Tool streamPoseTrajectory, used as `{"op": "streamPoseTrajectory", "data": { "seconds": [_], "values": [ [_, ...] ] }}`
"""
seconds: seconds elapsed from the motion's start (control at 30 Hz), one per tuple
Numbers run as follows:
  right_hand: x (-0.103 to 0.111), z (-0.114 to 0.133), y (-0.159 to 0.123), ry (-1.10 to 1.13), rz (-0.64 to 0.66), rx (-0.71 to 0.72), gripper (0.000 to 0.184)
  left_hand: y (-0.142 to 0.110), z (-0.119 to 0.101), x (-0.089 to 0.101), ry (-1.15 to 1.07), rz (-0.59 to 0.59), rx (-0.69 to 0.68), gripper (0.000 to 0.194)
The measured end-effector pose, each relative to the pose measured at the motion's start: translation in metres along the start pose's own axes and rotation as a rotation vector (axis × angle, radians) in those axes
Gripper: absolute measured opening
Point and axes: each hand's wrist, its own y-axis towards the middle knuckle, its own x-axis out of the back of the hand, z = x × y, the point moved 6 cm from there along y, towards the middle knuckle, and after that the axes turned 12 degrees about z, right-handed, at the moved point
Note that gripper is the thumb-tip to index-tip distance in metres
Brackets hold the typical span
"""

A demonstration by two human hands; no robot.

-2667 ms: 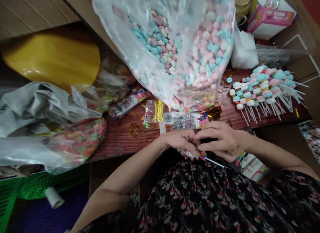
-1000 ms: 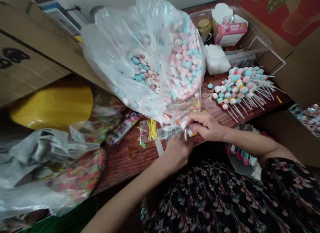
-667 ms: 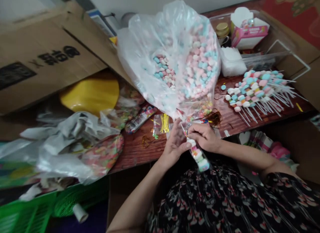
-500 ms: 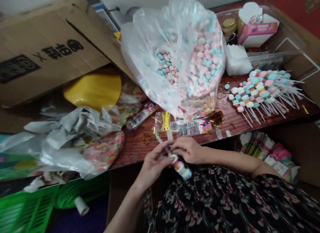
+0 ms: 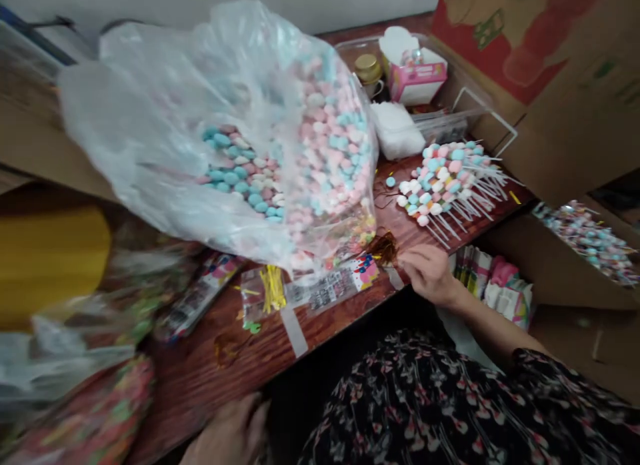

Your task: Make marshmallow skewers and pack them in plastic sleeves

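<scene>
My right hand is at the front edge of the wooden table, fingers curled together beside a bunch of brown twist ties. Whatever is in those fingers, if anything, is hidden. Smeared by motion, my left hand is low at the table's front edge, and its fingers cannot be read. Behind my right hand lies a pile of marshmallow sticks with white stems. A big clear bag of pink, blue and white marshmallows fills the table's middle. Printed clear wrappers and yellow twist ties lie before it.
A clear plastic bin with a pink box and a gold-lidded jar stands at the back. To the right, a cardboard box contains many colourful pieces. A bag of gummy candy and a yellow object are at left.
The view has swung right. Both hands were together on a marshmallow stick; now they are apart, right hand by the brown ties, left hand low. That stick is no longer visible.
</scene>
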Motion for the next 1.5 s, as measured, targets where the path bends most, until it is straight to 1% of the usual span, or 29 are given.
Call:
{"op": "streamPoseTrajectory", "data": {
  "seconds": [0.07,0.1,0.13,0.17,0.2,0.23,0.27,0.33,0.4,0.47,0.53,0.6,0.67,0.73,0.8,0.87,0.9,0.97,1.07,1.13,1.2,1.3,1.4,1.5],
  "values": [
    [0.026,-0.03,0.001,-0.125,-0.115,-0.194,0.02,0.029,-0.073,0.046,0.062,-0.258,-0.279,0.027],
    [0.037,-0.042,0.002,-0.195,-0.157,-0.279,0.021,0.043,-0.108,0.063,0.111,-0.323,-0.388,0.027],
    [0.047,-0.052,0.004,-0.265,-0.182,-0.353,0.023,0.058,-0.14,0.075,0.176,-0.334,-0.481,0.026],
    [0.055,-0.06,0.006,-0.331,-0.187,-0.412,0.024,0.072,-0.166,0.084,0.24,-0.337,-0.537,0.027],
    [0.06,-0.067,0.008,-0.389,-0.17,-0.458,0.025,0.085,-0.185,0.09,0.29,-0.329,-0.532,0.029],
    [0.064,-0.072,0.009,-0.439,-0.138,-0.498,0.025,0.095,-0.198,0.092,0.331,-0.315,-0.519,0.028],
    [0.065,-0.077,0.01,-0.48,-0.095,-0.533,0.025,0.104,-0.205,0.093,0.363,-0.302,-0.49,0.028],
    [0.063,-0.086,0.007,-0.529,0.011,-0.591,0.024,0.112,-0.206,0.09,0.395,-0.289,-0.443,0.026],
    [0.055,-0.095,0.002,-0.542,0.104,-0.635,0.023,0.113,-0.199,0.085,0.399,-0.312,-0.439,0.028],
    [0.047,-0.103,-0.004,-0.535,0.159,-0.659,0.023,0.112,-0.19,0.081,0.377,-0.368,-0.463,0.029],
    [0.039,-0.111,-0.007,-0.517,0.175,-0.663,0.022,0.112,-0.183,0.081,0.336,-0.455,-0.495,0.026],
    [0.035,-0.117,-0.009,-0.492,0.145,-0.659,0.022,0.113,-0.179,0.081,0.281,-0.558,-0.533,0.021],
    [0.035,-0.12,-0.011,-0.462,0.057,-0.642,0.025,0.112,-0.177,0.082,0.234,-0.63,-0.553,0.017],
    [0.041,-0.119,-0.014,-0.429,-0.064,-0.599,0.027,0.111,-0.178,0.081,0.215,-0.64,-0.545,0.016],
    [0.05,-0.114,-0.017,-0.39,-0.151,-0.529,0.029,0.107,-0.18,0.08,0.204,-0.62,-0.52,0.017],
    [0.063,-0.104,-0.018,-0.378,-0.153,-0.448,0.028,0.103,-0.181,0.079,0.175,-0.591,-0.5,0.023],
    [0.071,-0.097,-0.018,-0.397,-0.119,-0.407,0.027,0.102,-0.18,0.079,0.144,-0.582,-0.494,0.025],
    [0.089,-0.08,-0.013,-0.498,0.01,-0.333,0.023,0.104,-0.175,0.08,0.057,-0.581,-0.499,0.024],
    [0.11,-0.05,0.001,-0.703,0.265,-0.245,0.016,0.11,-0.166,0.086,-0.104,-0.645,-0.538,0.016],
    [0.114,-0.035,0.012,-0.776,0.436,-0.207,0.016,0.115,-0.161,0.089,-0.162,-0.695,-0.545,0.014],
    [0.109,-0.026,0.022,-0.793,0.587,-0.19,0.017,0.118,-0.16,0.09,-0.144,-0.719,-0.516,0.014],
    [0.092,-0.022,0.031,-0.791,0.752,-0.164,0.017,0.118,-0.163,0.084,-0.047,-0.673,-0.48,0.018],
    [0.078,-0.02,0.039,-0.793,0.819,-0.083,0.016,0.114,-0.164,0.078,-0.018,-0.601,-0.49,0.023],
    [0.072,-0.017,0.049,-0.793,0.837,0.039,0.02,0.112,-0.162,0.075,-0.019,-0.557,-0.492,0.023]
  ]
}}
